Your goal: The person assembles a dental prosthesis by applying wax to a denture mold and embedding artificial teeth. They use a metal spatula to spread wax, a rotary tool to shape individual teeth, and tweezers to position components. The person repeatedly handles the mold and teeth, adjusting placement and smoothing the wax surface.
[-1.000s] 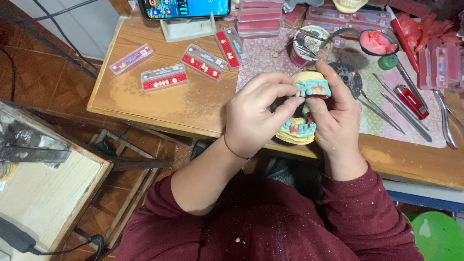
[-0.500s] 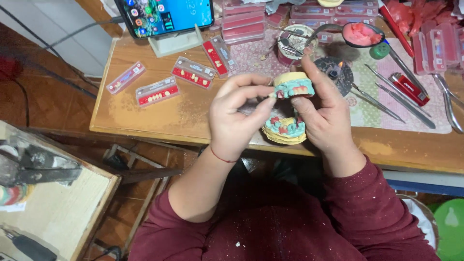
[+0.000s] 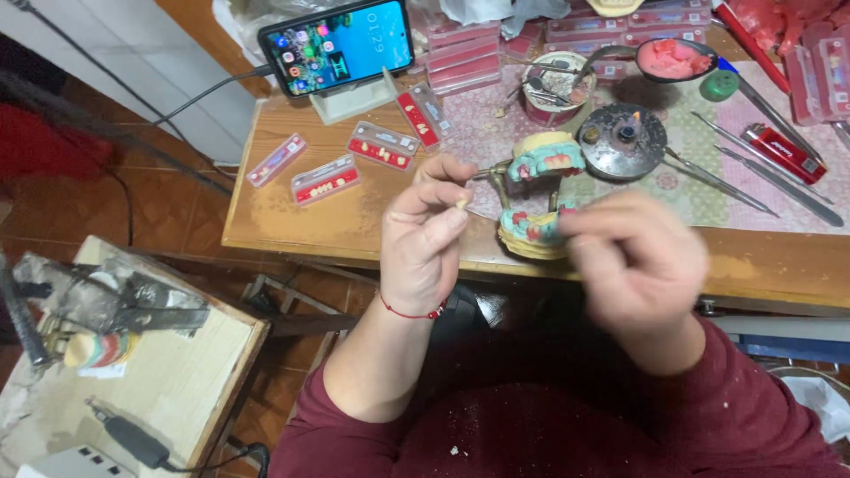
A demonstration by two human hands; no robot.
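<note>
Both hands have let go of the model (image 3: 538, 190), now standing alone at the tabletop's (image 3: 301, 221) near edge. Left hand (image 3: 429, 235) pinches a tooth (image 3: 459, 204); right hand (image 3: 633, 265) is blurred, its grip unclear.

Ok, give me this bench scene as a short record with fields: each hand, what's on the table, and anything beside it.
Left hand: pinches a small pale artificial tooth between thumb and forefinger
Right hand: blurred, in front of the model; any hold cannot be told
Dental model: teal wax gums on cream plaster, in a hinged metal articulator, open
Wooden table: clear tooth-set strips, propped smartphone, round metal burner
</note>
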